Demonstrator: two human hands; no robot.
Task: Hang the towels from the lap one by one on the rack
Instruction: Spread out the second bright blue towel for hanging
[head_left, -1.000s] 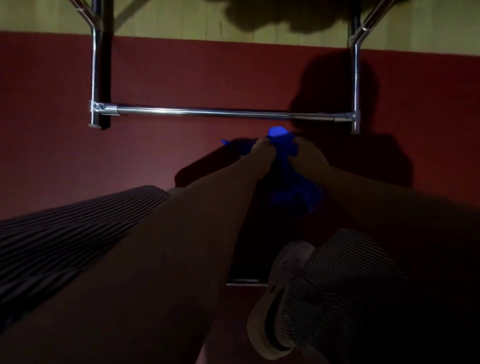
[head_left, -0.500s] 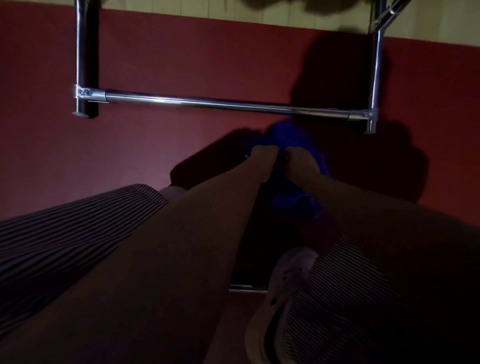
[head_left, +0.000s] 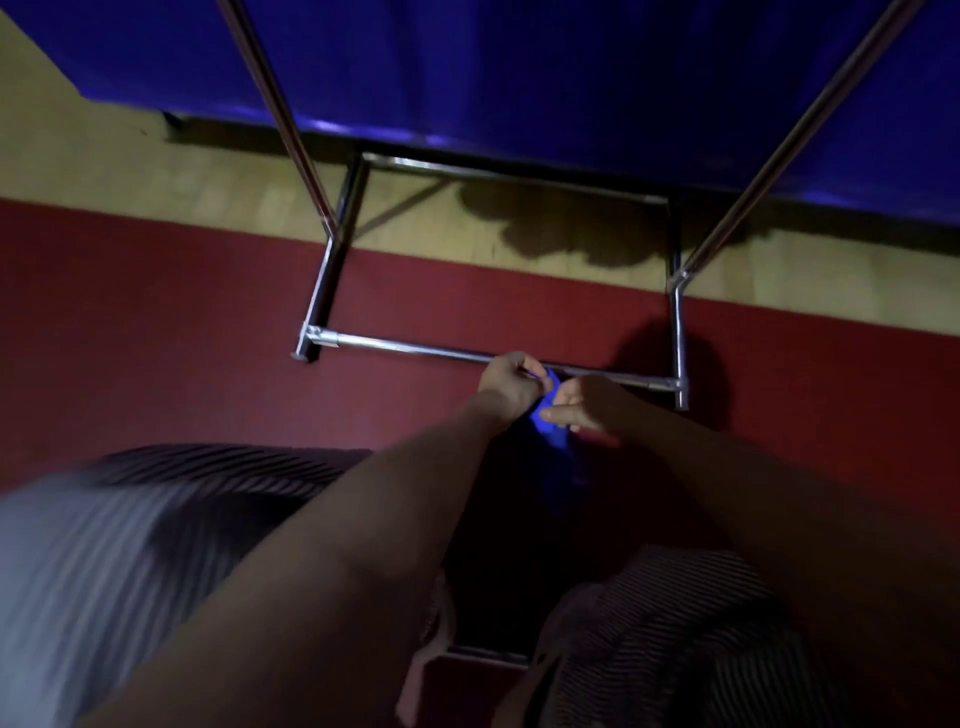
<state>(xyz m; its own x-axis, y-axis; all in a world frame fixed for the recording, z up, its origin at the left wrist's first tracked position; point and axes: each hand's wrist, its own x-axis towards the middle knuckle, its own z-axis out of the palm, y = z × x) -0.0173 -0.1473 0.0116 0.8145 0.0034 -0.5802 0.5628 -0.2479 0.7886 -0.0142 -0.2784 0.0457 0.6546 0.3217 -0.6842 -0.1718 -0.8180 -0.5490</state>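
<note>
Just short of the low front rail (head_left: 415, 349) of the rack (head_left: 678, 322), the two hands hold one small blue towel (head_left: 556, 441) between them. It is bunched and hangs down into the dark below them. The left hand (head_left: 511, 382) has its fingers curled round the towel's upper edge, close against the rail. The right hand (head_left: 582, 408) pinches the cloth just beside it, thumb laid out along the fold.

To do this step well, I would first draw the hands apart so the top edge opens flat. I would then carry it over the chosen rail and let roughly even lengths fall either side. Bunched cloth on smooth metal tube is likely to hang lopsided or slip off.

By count:
- one towel in hand
- one wide blue cloth (head_left: 519, 67) draped across the rack's top
- two slanted uprights (head_left: 291, 130)
- two low rails, the front one and a back rail (head_left: 509, 174)

Whether more towels wait on the lap cannot be told, as the striped trousers (head_left: 675, 613) lie in shadow.
</note>
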